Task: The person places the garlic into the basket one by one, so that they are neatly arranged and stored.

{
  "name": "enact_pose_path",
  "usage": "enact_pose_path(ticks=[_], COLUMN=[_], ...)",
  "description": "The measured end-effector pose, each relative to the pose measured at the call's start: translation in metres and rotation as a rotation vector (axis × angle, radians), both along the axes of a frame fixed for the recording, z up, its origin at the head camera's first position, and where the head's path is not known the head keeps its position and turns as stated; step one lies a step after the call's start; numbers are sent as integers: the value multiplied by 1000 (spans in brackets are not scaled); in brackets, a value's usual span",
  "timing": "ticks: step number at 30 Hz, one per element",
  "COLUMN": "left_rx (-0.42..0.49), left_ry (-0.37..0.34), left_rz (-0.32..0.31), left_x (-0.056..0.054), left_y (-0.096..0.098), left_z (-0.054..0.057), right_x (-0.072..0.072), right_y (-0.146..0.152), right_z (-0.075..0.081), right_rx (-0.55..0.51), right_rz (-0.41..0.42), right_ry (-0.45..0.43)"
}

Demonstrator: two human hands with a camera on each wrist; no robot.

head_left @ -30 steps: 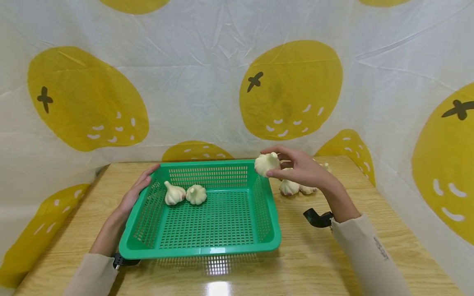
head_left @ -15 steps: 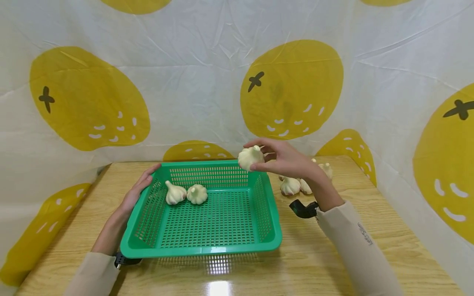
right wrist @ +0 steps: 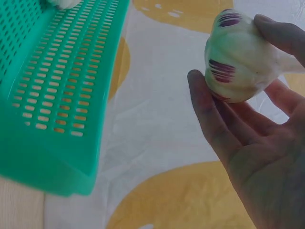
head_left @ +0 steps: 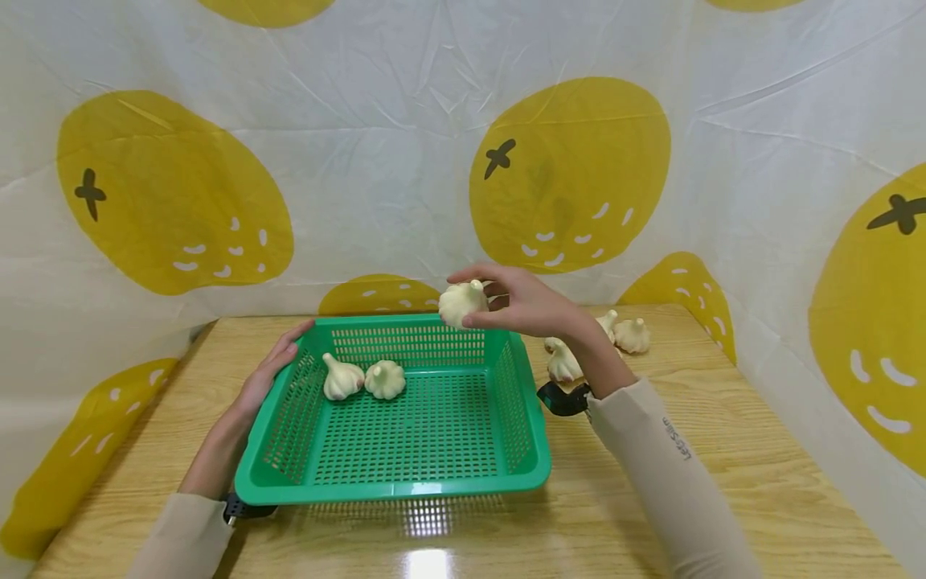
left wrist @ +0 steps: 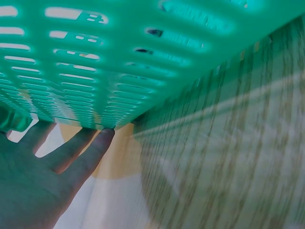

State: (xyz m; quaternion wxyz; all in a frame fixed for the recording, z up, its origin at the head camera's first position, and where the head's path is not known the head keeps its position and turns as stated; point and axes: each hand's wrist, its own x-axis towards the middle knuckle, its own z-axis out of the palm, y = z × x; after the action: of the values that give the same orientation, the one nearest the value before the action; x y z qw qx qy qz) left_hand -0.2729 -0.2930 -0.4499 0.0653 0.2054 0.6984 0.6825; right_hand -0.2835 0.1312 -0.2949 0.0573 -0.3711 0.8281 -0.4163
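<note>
Pale cloth (head_left: 405, 201) with huge yellow fruit printed on it hangs behind a wood-grain table (head_left: 760, 482), so that's the backdrop. Main thing is a garlic bulb (head_left: 460, 304) pinched between the thumb and fingers of the right hand (head_left: 528, 301), held up off the table with its stem poking upward. Right wrist view shows purple streaks on the bulb's underside. From the head view it lines up with the far rim of a green basket (head_left: 394, 489), but tbh the angle makes it hard to say if it's above the inside or just past the edge.

Basket sits below and left of that hand. Inside, over on the side near the left hand (head_left: 265, 374), are a long-necked bulb (head_left: 343, 378) and a rounder bulb (head_left: 385, 379), right next to each other. Left hand has its fingers pretty straight and spread, touching the basket's left side toward the back corner.

Some loose bulbs (head_left: 633, 335) are on the table to the right of the right hand, partly blocked by the forearm. Both arms have beige sleeves (head_left: 665, 474), and just below the right hand there's a black wrist gadget (head_left: 564, 400).
</note>
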Motion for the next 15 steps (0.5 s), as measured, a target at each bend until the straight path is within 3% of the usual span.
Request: enact_pose_path(ticks=[15], left_rx=[-9], left_ry=[-7], left_rz=[25], left_x=[0], left_y=[1], left_z=[1], right_x=[-21], right_y=[-28], right_z=[-7], right_rx=[84], right_rz=[30], right_ry=[9])
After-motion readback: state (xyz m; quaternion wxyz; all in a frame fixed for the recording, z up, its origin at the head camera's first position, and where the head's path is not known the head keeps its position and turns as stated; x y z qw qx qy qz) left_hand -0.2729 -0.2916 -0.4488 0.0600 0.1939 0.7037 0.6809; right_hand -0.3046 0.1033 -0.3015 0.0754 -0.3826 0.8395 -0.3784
